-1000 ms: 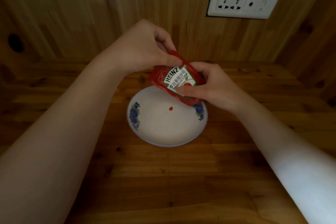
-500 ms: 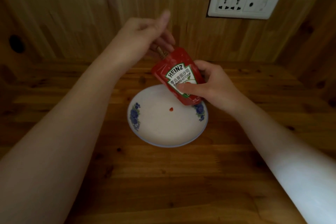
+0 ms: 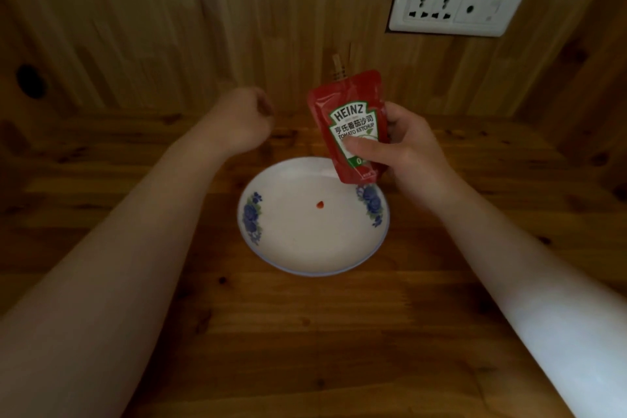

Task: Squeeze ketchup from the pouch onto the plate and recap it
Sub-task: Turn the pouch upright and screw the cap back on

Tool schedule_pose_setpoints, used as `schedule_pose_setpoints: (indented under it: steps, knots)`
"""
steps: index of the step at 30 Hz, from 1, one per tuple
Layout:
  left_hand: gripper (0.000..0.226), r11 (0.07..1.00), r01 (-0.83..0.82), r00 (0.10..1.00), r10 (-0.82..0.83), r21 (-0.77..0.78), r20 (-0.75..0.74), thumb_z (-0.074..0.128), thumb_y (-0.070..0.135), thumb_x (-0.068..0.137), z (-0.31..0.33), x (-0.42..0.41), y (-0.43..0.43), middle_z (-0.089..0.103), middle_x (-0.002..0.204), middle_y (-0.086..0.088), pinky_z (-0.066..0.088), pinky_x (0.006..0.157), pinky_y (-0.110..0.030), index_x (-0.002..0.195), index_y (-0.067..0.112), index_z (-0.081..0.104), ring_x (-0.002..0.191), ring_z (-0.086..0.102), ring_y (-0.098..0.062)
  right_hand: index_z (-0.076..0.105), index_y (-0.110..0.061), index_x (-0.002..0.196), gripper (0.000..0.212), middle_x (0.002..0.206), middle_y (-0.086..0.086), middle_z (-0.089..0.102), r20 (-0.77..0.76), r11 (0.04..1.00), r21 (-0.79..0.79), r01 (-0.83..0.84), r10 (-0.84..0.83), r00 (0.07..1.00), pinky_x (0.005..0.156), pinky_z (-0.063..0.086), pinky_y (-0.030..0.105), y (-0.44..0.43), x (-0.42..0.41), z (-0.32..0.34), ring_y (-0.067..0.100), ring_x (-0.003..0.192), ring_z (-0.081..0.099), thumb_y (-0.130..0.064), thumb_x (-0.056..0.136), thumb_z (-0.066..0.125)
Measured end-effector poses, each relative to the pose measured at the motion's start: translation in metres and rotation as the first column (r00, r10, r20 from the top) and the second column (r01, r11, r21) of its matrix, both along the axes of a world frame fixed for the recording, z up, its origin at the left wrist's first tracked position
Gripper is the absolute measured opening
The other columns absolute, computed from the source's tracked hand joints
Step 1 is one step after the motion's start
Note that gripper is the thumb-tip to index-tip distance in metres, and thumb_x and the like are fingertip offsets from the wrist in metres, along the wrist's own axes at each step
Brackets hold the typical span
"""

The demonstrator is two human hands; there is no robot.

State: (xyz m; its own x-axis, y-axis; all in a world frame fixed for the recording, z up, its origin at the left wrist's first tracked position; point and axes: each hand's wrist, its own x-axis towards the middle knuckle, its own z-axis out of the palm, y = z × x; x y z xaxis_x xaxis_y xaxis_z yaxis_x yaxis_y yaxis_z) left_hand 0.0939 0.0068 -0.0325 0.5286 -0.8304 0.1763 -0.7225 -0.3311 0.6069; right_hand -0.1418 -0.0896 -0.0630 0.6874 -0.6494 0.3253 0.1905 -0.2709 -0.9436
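Observation:
My right hand (image 3: pixel 412 149) holds a red Heinz ketchup pouch (image 3: pixel 349 119) upright above the far rim of the plate, thumb across its label. The pouch's pale spout (image 3: pixel 338 68) points up and shows no cap. A white plate (image 3: pixel 271 248) with blue flowers on its rim lies on the wooden table, with one small drop of ketchup (image 3: pixel 320 204) near its middle. My left hand (image 3: pixel 242 119) is curled into a fist to the left of the pouch, low over the table's far side. I cannot see a cap, and whatever may be inside the fist is hidden.
The wooden table (image 3: pixel 305 332) ends at a wood-panelled wall close behind the plate. A white socket panel (image 3: pixel 456 5) is on that wall at the upper right, and a dark round hole (image 3: pixel 30 81) at the left.
The pouch went from tilted over the plate to upright and moved right. My left hand left the pouch top, dropped left toward the table and curled shut.

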Motion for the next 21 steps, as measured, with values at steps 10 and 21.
schedule_pose_setpoints:
  steps: [10, 21]
  knots:
    - [0.049, 0.978, -0.014, 0.984, -0.023, 0.206, 0.176, 0.067, 0.059, 0.084, -0.022, 0.006, -0.002, 0.068, 0.116, -0.008, 0.044, 0.076, -0.033, 0.113, 0.020, 0.062, 0.099, 0.061, -0.026, 0.068, -0.025, 0.117, 0.049, 0.108, -0.001, 0.082, 0.056, 0.997, 0.077, 0.031, -0.035, 0.998, 0.092, 0.060, 0.047, -0.008, -0.002, -0.002, 0.024, 0.106, 0.077, -0.010, 0.074, 0.086]
    - [0.026, 0.981, 0.009, 0.978, -0.048, 0.193, 0.201, 0.072, 0.049, 0.083, -0.031, 0.004, -0.001, 0.062, 0.094, 0.002, 0.038, 0.063, -0.030, 0.090, 0.027, 0.060, 0.084, 0.056, -0.019, 0.067, -0.035, 0.117, 0.055, 0.110, -0.006, 0.081, 0.052, 0.994, 0.052, 0.100, -0.102, 0.993, 0.084, 0.061, 0.038, -0.006, -0.004, 0.000, 0.018, 0.106, 0.077, -0.013, 0.071, 0.087]
